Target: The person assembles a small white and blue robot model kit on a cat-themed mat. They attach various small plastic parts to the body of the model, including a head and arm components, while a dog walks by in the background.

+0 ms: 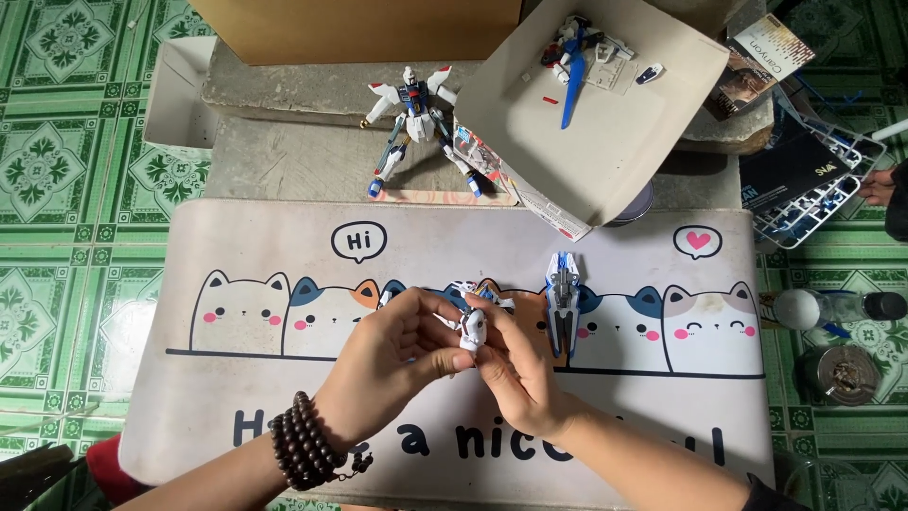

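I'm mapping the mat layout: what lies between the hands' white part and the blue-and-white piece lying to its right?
Head view: only bare mat print separates the white part from the blue-and-white piece.

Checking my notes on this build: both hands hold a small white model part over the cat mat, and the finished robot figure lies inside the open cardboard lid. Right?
Not quite. The head view shows the finished robot figure lying on the bare grey surface beside the cardboard lid, not inside. Both hands do hold the white part.
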